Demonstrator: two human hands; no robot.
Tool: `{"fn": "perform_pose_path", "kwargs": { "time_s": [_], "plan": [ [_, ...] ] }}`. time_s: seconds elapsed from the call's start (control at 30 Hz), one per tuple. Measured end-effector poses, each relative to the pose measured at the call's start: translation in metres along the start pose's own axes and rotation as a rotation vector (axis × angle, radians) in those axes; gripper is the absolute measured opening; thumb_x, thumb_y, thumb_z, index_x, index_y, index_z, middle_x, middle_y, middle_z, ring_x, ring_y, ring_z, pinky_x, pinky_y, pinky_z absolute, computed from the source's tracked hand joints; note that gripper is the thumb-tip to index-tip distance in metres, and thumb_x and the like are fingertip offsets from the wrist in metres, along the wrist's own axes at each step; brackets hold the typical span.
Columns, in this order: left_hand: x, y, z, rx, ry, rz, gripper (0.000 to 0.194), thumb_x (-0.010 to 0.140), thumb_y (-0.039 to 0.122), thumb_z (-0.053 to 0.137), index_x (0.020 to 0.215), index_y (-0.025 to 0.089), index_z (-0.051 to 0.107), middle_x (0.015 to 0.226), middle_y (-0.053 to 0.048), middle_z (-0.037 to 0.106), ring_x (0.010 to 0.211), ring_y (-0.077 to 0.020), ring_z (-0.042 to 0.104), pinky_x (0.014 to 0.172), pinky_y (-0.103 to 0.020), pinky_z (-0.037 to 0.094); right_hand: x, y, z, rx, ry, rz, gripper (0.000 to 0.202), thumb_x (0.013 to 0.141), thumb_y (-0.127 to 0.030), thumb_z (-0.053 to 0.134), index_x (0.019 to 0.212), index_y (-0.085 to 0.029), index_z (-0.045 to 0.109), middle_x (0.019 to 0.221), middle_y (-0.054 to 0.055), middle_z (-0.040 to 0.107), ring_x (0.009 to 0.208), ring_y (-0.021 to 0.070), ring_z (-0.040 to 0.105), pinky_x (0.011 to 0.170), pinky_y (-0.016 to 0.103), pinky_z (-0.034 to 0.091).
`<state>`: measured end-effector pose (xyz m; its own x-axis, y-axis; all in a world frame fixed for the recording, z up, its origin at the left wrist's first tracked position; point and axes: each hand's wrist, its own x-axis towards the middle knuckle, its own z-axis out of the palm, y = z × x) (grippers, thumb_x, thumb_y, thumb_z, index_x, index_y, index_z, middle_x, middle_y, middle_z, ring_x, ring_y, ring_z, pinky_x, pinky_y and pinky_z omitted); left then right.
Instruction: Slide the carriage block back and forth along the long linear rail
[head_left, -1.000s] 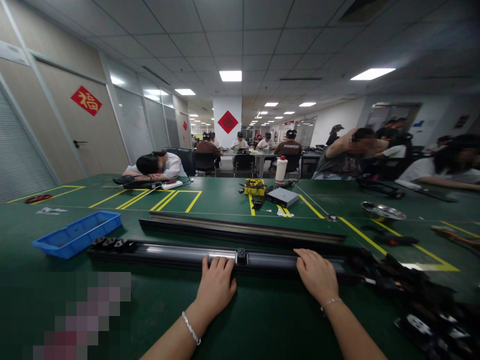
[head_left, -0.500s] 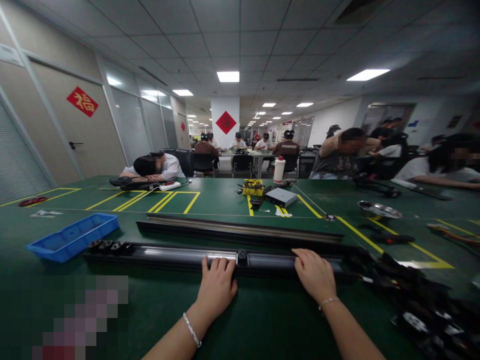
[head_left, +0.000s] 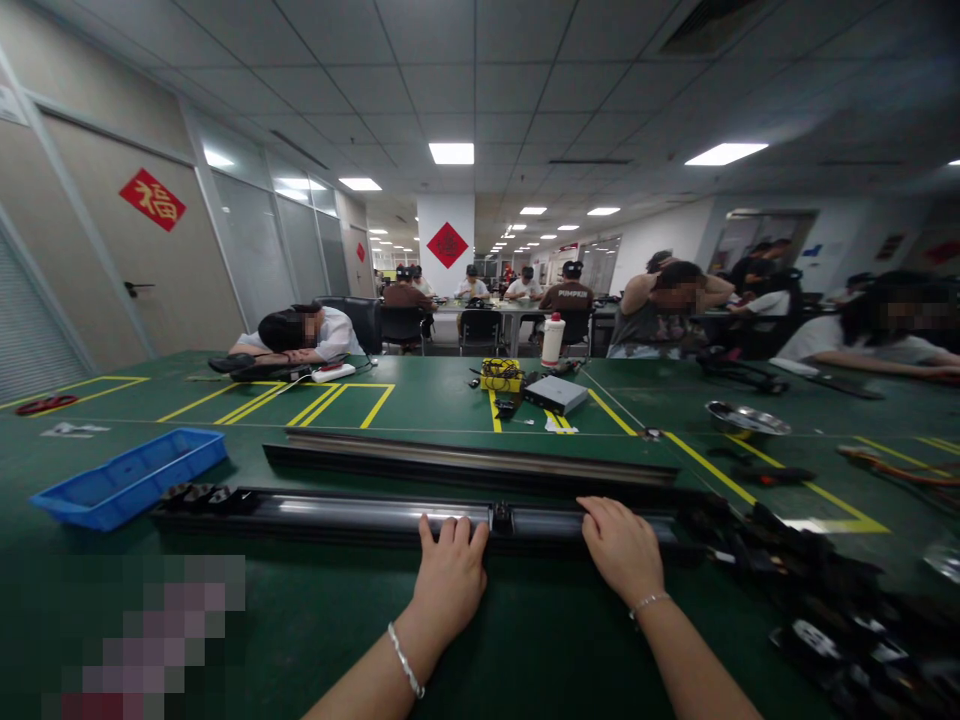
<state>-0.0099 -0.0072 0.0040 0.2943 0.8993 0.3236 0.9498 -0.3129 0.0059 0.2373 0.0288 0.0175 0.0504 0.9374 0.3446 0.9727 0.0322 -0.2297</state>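
A long black rail point(head_left: 337, 508) lies crosswise on the green table, with a glossy strip along its channel. A small black block point(head_left: 502, 517) sits in that channel. Just left of the block, my left hand point(head_left: 452, 572) rests its spread, outstretched fingers on the strip and near edge. My right hand point(head_left: 622, 548) is closed over the rail to the right of the block, its fingertips on the far side and its thumb hidden. Several small black parts point(head_left: 199, 494) stand at the rail's left end. Behind it lies a second long black rail point(head_left: 465, 463).
A blue tray point(head_left: 127, 480) stands at the left. Black parts point(head_left: 817, 590) are heaped at the right, near a metal bowl point(head_left: 748, 418). Farther back are a grey box point(head_left: 556, 394), a yellow holder with wires point(head_left: 501, 375) and a bottle point(head_left: 553, 340). People sit around the table.
The small black block has slid right along the rail, closer to my right hand. My left hand has moved right with it. My right hand stays in place on the rail; the view has shifted slightly.
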Motion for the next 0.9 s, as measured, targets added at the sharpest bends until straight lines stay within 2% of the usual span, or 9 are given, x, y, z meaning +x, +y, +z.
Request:
{"fn": "perform_pose_path", "kwargs": {
  "time_s": [0.27, 0.37, 0.47, 0.57, 0.67, 0.9],
  "plan": [
    [-0.005, -0.006, -0.001, -0.075, 0.045, 0.03, 0.043, 0.081, 0.016, 0.043, 0.122, 0.026, 0.05, 0.114, -0.005, 0.057, 0.109, -0.0231, 0.049, 0.106, -0.052, 0.021, -0.003, -0.002, 0.004, 0.078, 0.044, -0.055, 0.041, 0.087, -0.026, 0.032, 0.113, -0.021, 0.063, 0.122, 0.007, 0.062, 0.117, 0.0201, 0.051, 0.097, 0.039, 0.037],
    [-0.005, -0.008, -0.001, -0.108, 0.046, 0.032, 0.045, 0.08, 0.015, 0.044, 0.123, 0.026, 0.049, 0.113, -0.004, 0.058, 0.109, -0.0223, 0.049, 0.107, -0.051, 0.02, -0.01, -0.017, 0.008, 0.156, 0.007, -0.192, 0.038, 0.087, -0.027, 0.035, 0.109, -0.021, 0.064, 0.122, 0.007, 0.062, 0.116, 0.0191, 0.051, 0.098, 0.038, 0.037],
    [-0.005, -0.009, -0.001, -0.141, 0.05, 0.027, 0.046, 0.08, 0.015, 0.044, 0.124, 0.026, 0.048, 0.115, -0.003, 0.058, 0.11, -0.0222, 0.049, 0.108, -0.05, 0.019, -0.017, -0.037, 0.01, 0.198, -0.062, -0.348, 0.038, 0.088, -0.029, 0.036, 0.116, -0.024, 0.061, 0.124, 0.006, 0.06, 0.118, 0.0194, 0.049, 0.101, 0.039, 0.034],
    [-0.005, -0.01, -0.001, -0.162, 0.032, 0.025, 0.048, 0.08, 0.015, 0.045, 0.125, 0.028, 0.047, 0.117, -0.003, 0.058, 0.111, -0.0219, 0.049, 0.108, -0.049, 0.019, -0.022, -0.051, 0.008, 0.191, -0.143, -0.438, 0.039, 0.09, -0.031, 0.035, 0.121, -0.028, 0.058, 0.122, 0.005, 0.061, 0.116, 0.0188, 0.05, 0.099, 0.041, 0.035],
    [-0.005, -0.009, -0.002, -0.171, 0.019, 0.016, 0.05, 0.079, 0.016, 0.046, 0.127, 0.03, 0.046, 0.118, -0.003, 0.058, 0.112, -0.0219, 0.048, 0.109, -0.049, 0.018, -0.023, -0.054, 0.005, 0.166, -0.188, -0.462, 0.039, 0.091, -0.033, 0.034, 0.122, -0.029, 0.056, 0.121, 0.005, 0.062, 0.112, 0.0185, 0.052, 0.097, 0.041, 0.035],
    [-0.006, -0.01, -0.001, -0.194, 0.036, 0.018, 0.05, 0.08, 0.017, 0.047, 0.128, 0.031, 0.045, 0.117, -0.002, 0.057, 0.114, -0.0214, 0.047, 0.109, -0.048, 0.017, -0.021, -0.053, 0.003, 0.144, -0.193, -0.465, 0.037, 0.089, -0.033, 0.038, 0.121, -0.029, 0.056, 0.118, 0.006, 0.063, 0.109, 0.0186, 0.054, 0.095, 0.039, 0.035]
  ]
}}
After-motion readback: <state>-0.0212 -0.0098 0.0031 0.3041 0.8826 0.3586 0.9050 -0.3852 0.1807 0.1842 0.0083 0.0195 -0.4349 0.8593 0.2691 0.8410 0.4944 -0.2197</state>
